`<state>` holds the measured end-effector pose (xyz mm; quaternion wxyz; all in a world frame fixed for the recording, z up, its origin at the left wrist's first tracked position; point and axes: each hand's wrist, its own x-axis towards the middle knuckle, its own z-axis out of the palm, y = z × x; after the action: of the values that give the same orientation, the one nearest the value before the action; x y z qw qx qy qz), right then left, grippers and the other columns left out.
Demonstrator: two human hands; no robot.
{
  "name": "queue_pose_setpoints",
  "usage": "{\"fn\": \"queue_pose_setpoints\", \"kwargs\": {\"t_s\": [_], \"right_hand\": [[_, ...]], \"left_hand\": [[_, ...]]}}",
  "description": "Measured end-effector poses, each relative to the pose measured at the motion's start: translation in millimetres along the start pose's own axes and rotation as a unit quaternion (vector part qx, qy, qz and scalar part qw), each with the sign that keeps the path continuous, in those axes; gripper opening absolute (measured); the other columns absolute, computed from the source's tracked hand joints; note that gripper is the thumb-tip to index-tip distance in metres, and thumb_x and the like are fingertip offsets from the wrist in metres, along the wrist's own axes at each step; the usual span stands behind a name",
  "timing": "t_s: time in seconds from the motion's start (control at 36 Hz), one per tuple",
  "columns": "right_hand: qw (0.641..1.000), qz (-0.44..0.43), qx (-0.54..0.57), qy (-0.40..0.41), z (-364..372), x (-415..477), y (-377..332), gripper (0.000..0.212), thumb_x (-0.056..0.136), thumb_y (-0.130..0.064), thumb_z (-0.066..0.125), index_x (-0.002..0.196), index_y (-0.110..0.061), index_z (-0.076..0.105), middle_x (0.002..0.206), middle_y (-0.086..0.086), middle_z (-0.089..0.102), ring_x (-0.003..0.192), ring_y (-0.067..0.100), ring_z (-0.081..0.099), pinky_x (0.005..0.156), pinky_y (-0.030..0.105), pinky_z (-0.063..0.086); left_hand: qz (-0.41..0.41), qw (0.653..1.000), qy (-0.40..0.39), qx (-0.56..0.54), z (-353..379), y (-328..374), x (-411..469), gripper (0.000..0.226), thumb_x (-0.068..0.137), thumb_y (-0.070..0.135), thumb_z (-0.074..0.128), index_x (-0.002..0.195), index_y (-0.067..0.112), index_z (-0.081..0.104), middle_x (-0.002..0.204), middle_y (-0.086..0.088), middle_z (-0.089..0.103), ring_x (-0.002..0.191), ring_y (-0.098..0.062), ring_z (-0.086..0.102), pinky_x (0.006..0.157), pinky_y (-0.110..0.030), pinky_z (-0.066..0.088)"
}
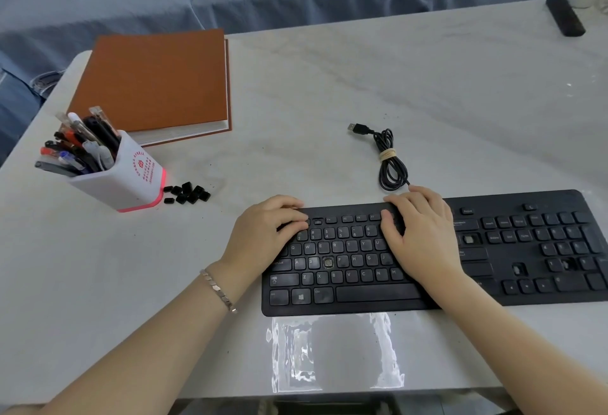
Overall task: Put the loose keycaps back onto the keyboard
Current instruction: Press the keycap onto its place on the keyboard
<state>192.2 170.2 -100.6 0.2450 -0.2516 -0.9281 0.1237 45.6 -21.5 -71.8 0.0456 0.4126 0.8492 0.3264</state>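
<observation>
The keyboard [362, 296] lies black and flat on the table [329, 85], near the front edge and running off to the right. Several of its sockets are bare, one [328, 262] in the home row between S and F, others further right. The left hand [263, 233] sits on the top left corner with its fingers bent over the first keys; whether it grips the edge I cannot tell. The right hand [421, 233] lies released across the upper middle rows, fingers spread and fairly straight, holding nothing. The loose keycaps [187, 193] sit in a small heap well to the left of the keyboard, just beside the foot of a white pen pot [131, 177] that is full of pens [79, 148]. The coiled cable [390, 164] lies just behind the right hand. A clear plastic bag [335, 355] lies in front of the keyboard. An orange book [154, 85] rests behind the pot, and a black bar [565, 15] sits at the far right corner.
</observation>
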Motion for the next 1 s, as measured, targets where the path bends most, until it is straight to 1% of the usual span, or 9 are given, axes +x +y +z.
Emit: {"fn": "queue_pose_setpoints", "kwargs": {"t_s": [0.11,0.25,0.33,0.53,0.69,0.81,0.89,0.94,1.0], "right_hand": [[1.0,0.001,0.001,-0.004,-0.6,0.5,-0.1,0.038,0.085,-0.035,0.041,0.097,-0.011,0.068,0.092,0.003,0.067,0.11,0.022,0.044,0.094,0.033,0.027],[1.0,0.001,0.003,-0.004,-1.0,0.0,-0.4,0.038,0.085,-0.035,0.041,0.098,-0.011,0.068,0.092,0.003,0.067,0.11,0.024,0.047,0.095,0.034,0.028],[1.0,0.002,0.002,-0.005,-2.2,-0.7,-0.4,0.038,0.085,-0.035,0.041,0.098,-0.011,0.068,0.092,0.003,0.066,0.111,0.023,0.045,0.095,0.034,0.027],[1.0,0.007,0.005,-0.015,-2.5,-0.5,-1.7,0.039,0.085,-0.035,0.04,0.098,-0.01,0.068,0.093,0.004,0.067,0.112,0.022,0.044,0.095,0.035,0.028],[1.0,0.016,0.003,-0.024,-4.1,0.2,-4.0,0.04,0.085,-0.036,0.04,0.098,-0.011,0.068,0.093,0.003,0.067,0.112,0.022,0.045,0.094,0.038,0.032],[0.999,0.016,0.001,-0.027,-6.1,0.1,-4.6,0.039,0.085,-0.035,0.04,0.098,-0.011,0.068,0.093,0.003,0.067,0.111,0.023,0.045,0.095,0.036,0.03],[0.999,0.022,0.001,-0.041,-7.6,0.5,-4.6,0.04,0.085,-0.035,0.04,0.098,-0.01,0.068,0.094,0.004,0.067,0.111,0.021,0.043,0.095,0.035,0.029],[0.998,0.03,0.004,-0.057,-9.9,0.5,-5.3,0.042,0.085,-0.036,0.039,0.1,-0.01,0.068,0.095,0.004,0.068,0.112,0.019,0.042,0.096,0.038,0.033],[0.997,0.032,0.012,-0.074,-12.6,0.6,-6.2,0.043,0.085,-0.036,0.038,0.101,-0.01,0.068,0.097,0.003,0.068,0.113,0.019,0.041,0.095,0.042,0.037]], "left_hand": [[0.054,0.998,-0.001,0.025,4.1,1.5,-6.8,0.028,0.085,0.03,0.056,0.088,0.012,0.077,0.1,0.0,0.071,0.088,-0.009,0.059,0.08,-0.016,0.042],[0.016,1.0,-0.009,0.005,2.2,3.4,-22.8,0.035,0.089,0.032,0.047,0.106,0.015,0.073,0.119,0.0,0.062,0.112,-0.007,0.049,0.098,-0.002,0.027],[0.044,0.998,-0.034,0.035,-1.7,1.3,-26.5,0.036,0.091,0.03,0.045,0.112,0.015,0.07,0.123,-0.007,0.061,0.117,-0.012,0.047,0.102,-0.008,0.026],[0.064,0.993,-0.018,0.095,0.3,1.2,-24.1,0.034,0.09,0.027,0.047,0.107,0.012,0.072,0.115,-0.011,0.065,0.104,-0.027,0.062,0.085,-0.036,0.052],[0.094,0.974,-0.029,0.203,3.5,6.5,-23.0,0.037,0.087,0.03,0.046,0.1,0.008,0.073,0.109,-0.015,0.067,0.099,-0.034,0.065,0.079,-0.041,0.055],[0.107,0.976,-0.028,0.188,4.8,11.2,-20.2,0.037,0.086,0.025,0.045,0.092,0.004,0.075,0.105,-0.018,0.069,0.097,-0.037,0.066,0.084,-0.045,0.053],[0.058,0.992,-0.02,0.106,2.7,13.8,-23.0,0.038,0.088,0.027,0.044,0.086,0.007,0.077,0.111,-0.011,0.069,0.106,-0.026,0.064,0.095,-0.036,0.045],[-0.014,0.999,0.005,0.033,-5.2,14.5,-25.4,0.037,0.093,0.027,0.047,0.088,0.007,0.076,0.117,0.005,0.064,0.115,-0.002,0.053,0.1,-0.013,0.033],[-0.083,0.996,0.023,-0.025,-12.3,10.8,-29.9,0.027,0.094,0.017,0.053,0.087,0.004,0.075,0.112,0.014,0.06,0.112,0.008,0.048,0.092,0.003,0.026]]}}
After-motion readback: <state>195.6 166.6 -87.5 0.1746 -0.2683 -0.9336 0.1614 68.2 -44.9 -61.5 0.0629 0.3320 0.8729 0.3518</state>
